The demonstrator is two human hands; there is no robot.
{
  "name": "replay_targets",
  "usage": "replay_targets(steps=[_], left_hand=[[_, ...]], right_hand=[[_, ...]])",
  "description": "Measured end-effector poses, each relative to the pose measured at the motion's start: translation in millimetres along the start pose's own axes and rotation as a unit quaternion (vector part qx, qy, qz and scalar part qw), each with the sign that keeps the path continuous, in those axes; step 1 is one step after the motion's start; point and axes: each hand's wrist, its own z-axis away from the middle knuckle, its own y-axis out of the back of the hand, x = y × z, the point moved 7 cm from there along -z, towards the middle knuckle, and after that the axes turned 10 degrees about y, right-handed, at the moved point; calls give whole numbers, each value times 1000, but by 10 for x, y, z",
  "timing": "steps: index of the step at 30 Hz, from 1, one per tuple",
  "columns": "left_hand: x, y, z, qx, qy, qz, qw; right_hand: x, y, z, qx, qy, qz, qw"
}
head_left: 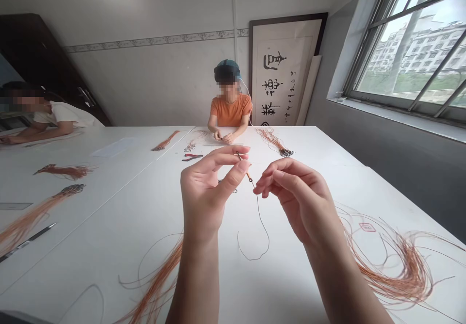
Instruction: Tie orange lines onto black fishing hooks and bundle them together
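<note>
My left hand [207, 183] is closed, pinching a thin little rod [249, 174] between thumb and fingertips. The rod has a dark upper end, an orange middle and a small dark ring at its lower end. My right hand [302, 193] is closed just right of the ring, its fingertips pressed together on a thin thread. From there the thread [268, 236] hangs in a loose curve above the white table [284, 285]. Behind my left thumb, some small dark pieces [235, 190] lie partly hidden on the table.
Copper-coloured strand bundles lie near my left forearm [160, 278], at the right [411, 270], at the left [69, 193] and farther back [273, 142]. Red-handled pliers [192, 157] and a pen [29, 241] rest on the table. One person [231, 108] sits opposite, another [61, 115] at the left.
</note>
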Motion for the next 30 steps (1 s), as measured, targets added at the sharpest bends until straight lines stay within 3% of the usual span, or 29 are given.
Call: replay_targets(steps=[9,18,30], left_hand=[[6,-5,20,-37,-24,-32,999],[28,-55,29,-68,-13,-27,997],[83,-75,54,-48,-42,-47,997]], right_hand=[[28,-120,79,-59,-11,39,997],[-18,-155,107,-53,7,46,997],[-29,-155,100,-44,10,62,997]])
